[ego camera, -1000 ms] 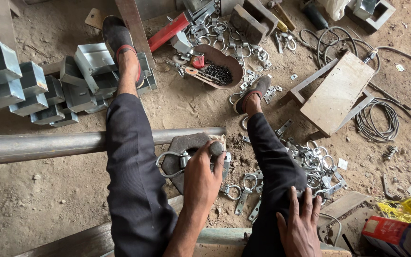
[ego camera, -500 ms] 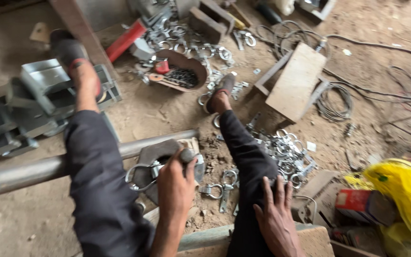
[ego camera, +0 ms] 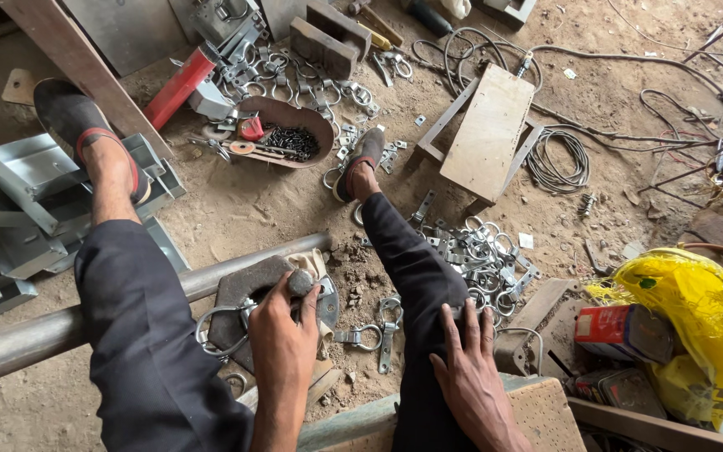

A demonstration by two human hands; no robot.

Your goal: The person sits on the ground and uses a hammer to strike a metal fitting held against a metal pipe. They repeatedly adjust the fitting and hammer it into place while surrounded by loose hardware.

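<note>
The left hand [ego camera: 282, 335] pinches a small grey knob [ego camera: 299, 283] on a metal plate [ego camera: 248, 293] near the pipe [ego camera: 60, 331]. The right hand [ego camera: 470, 381] lies spread on the thigh. Fingers could get nipped against the ring clamp [ego camera: 215, 328].

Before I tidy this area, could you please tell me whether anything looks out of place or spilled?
Yes. Metal ring clamps lie scattered loose on the dirt beside the right leg, and more are strewn around the brown bowl of dark screws. Cables trail across the ground.
</note>
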